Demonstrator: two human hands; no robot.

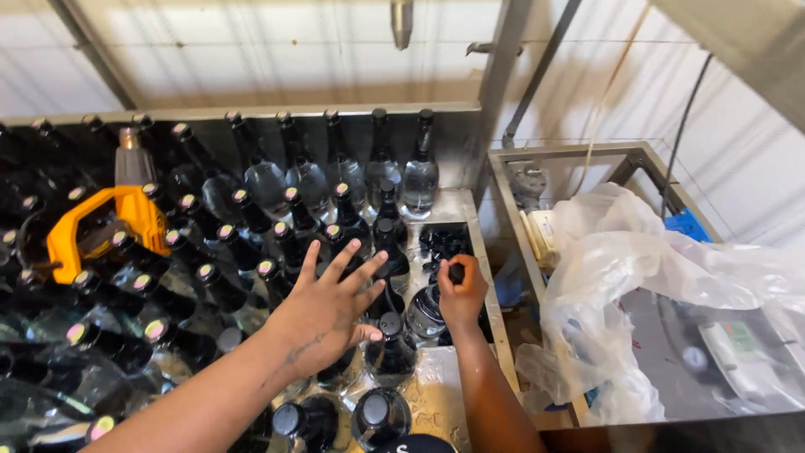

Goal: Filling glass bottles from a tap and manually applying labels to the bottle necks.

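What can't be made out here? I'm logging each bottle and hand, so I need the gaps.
Head view only:
- Cap under the right hand: the fingers cover it, so the grip is unclear.
- Bottles beneath the left hand: covered by the spread palm.
- Bottles at the left edge: blurred and cut off.
- Contents under the plastic bag: veiled by the film.
- Orange tool: partly buried among bottles.

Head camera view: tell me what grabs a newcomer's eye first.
A crowd of dark-capped clear glass bottles fills the wet steel tray. The left hand spreads over them while the right hand grips one bottle's black cap. An orange plastic-handled tool lies far left.
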